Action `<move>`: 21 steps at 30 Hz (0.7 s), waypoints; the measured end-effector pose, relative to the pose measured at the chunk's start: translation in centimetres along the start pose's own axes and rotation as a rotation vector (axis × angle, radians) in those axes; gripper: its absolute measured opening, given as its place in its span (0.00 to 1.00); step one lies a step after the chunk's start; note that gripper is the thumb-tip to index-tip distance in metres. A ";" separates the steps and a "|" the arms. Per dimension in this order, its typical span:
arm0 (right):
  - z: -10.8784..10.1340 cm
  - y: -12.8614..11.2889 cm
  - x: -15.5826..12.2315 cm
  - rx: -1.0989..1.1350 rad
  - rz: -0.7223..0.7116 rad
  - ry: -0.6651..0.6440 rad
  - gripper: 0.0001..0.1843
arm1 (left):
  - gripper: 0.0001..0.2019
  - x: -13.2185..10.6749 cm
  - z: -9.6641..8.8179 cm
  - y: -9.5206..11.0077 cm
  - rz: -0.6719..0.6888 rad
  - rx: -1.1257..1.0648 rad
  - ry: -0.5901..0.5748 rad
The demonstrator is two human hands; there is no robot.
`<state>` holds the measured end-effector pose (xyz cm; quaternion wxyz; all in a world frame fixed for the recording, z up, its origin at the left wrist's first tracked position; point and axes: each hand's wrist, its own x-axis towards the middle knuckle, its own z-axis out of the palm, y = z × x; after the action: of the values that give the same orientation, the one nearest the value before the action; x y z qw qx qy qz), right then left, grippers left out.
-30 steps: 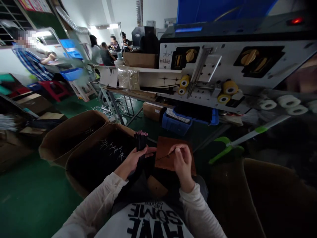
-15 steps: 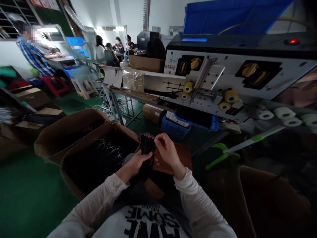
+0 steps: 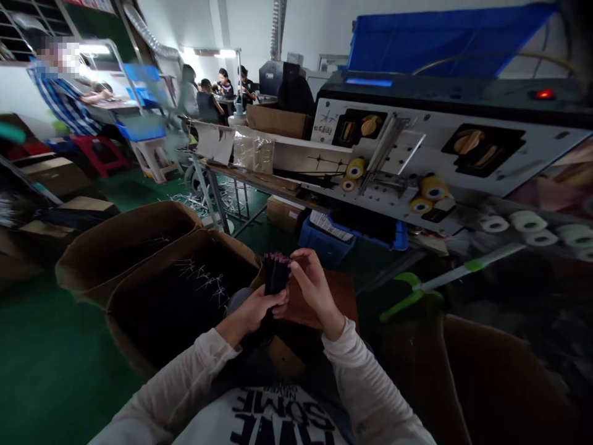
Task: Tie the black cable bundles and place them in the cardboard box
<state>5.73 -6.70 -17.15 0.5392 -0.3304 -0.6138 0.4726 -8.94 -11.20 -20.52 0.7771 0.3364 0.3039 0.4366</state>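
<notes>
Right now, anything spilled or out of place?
Yes: pale strips lie tangled on the green floor around the bench legs. Loose rather than boxed, they look spilled, though they may be scrap. The black bundle in the left hand looks orderly.

Beyond the left grip (image 3: 257, 309) and rightward, we see a white-fronted metal machine (image 3: 403, 139) with yellow rollers (image 3: 425, 186); nearer the grip, a blue plastic crate (image 3: 319, 243). Far left of the grip, we see a red plastic stool (image 3: 95, 147) and a person (image 3: 65, 93) in a blue-and-white striped shirt (image 3: 60, 100).

gap: between brown board (image 3: 340, 293) and green-footed pole (image 3: 454, 274) | left of right hand (image 3: 312, 281): black bundle (image 3: 276, 277), carton wall (image 3: 238, 248) | ahead: blue bin (image 3: 324, 242)
</notes>
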 end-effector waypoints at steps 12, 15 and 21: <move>2.7 -2.1 1.8 0.231 0.184 -0.715 0.20 | 0.15 -2.0 0.9 2.2 0.012 0.138 -0.163; 5.4 -4.7 3.5 0.100 0.078 -0.706 0.16 | 0.14 -3.2 0.4 5.6 0.183 0.190 -0.030; 13.0 -13.3 9.6 0.018 -0.267 -0.651 0.20 | 0.15 -6.6 -4.8 13.4 0.247 0.455 -0.100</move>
<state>-7.43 -5.28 -1.02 0.3751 -0.0747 -0.7872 0.4838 -21.85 -10.58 -11.60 0.6361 0.5584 0.3123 0.4314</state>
